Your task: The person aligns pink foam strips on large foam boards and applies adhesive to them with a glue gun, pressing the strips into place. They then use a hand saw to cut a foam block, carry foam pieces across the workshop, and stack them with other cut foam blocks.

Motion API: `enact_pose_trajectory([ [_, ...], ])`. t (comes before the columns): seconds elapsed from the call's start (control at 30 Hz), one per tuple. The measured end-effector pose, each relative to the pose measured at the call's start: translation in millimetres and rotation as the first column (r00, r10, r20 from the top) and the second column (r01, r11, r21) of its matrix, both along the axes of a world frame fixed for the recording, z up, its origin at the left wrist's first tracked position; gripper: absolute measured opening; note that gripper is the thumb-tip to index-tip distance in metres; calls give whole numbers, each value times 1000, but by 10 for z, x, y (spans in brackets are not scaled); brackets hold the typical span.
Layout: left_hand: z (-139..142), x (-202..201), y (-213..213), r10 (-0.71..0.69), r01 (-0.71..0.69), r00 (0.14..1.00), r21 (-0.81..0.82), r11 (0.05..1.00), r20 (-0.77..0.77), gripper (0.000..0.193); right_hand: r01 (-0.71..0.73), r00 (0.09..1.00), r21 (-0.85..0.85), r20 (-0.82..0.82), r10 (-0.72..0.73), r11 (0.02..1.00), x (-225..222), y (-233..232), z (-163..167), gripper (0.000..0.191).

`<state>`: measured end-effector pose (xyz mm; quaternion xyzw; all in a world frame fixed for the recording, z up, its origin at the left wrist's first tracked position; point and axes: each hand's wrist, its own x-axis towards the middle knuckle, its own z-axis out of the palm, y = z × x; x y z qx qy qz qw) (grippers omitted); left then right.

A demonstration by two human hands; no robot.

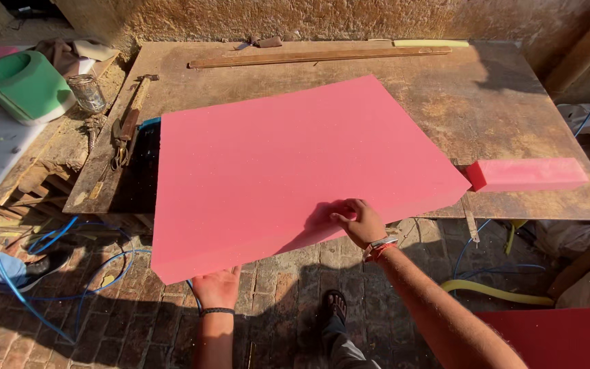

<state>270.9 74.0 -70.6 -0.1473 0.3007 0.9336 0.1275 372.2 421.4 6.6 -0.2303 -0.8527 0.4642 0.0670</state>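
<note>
A large pink foam sheet (pixel 288 164) lies across a worn wooden table (pixel 486 102), its near edge hanging over the table's front. My left hand (pixel 217 287) is under the sheet's near left corner, palm up against its underside. My right hand (pixel 360 222) grips the near edge of the sheet, fingers curled over it. A narrow pink foam strip (pixel 526 173) lies on the table just right of the sheet.
A long wooden batten (pixel 319 57) lies along the table's far edge. Metal shears (pixel 128 126) and a glass jar (pixel 87 92) sit at left, near a green foam block (pixel 25 85). Blue cable (pixel 69 273) loops over the brick floor. Another person's shoe (pixel 42 263) is at left.
</note>
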Motion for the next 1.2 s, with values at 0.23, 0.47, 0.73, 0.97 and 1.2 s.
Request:
enact_pose_trajectory([
  [0.23, -127, -743, 185, 443, -444, 895, -20, 896, -57, 72, 229, 860, 586, 252, -443, 778, -614, 2266, -543, 97],
  [0.47, 35, -916, 269, 186, -153, 982, -476, 866, 22, 67, 376, 819, 80, 437, -371, 923, -598, 2862, -894, 77],
  [0.73, -353, -1313, 403, 48, 51, 976, -438, 898, 211, 60, 313, 786, 454, 368, -496, 834, -130, 2713, -1105, 79],
  [0.97, -443, -1574, -225, -460, 749, 656, -592, 299, 598, 72, 16, 978, 336, 191, -85, 942, -1472, 805, -1306, 68],
  [1.2, 29, -3075, -1472, -841, 784, 105, -564, -258, 531, 54, -360, 919, 523, 343, 195, 773, -3335, -1584, -1179, 83],
])
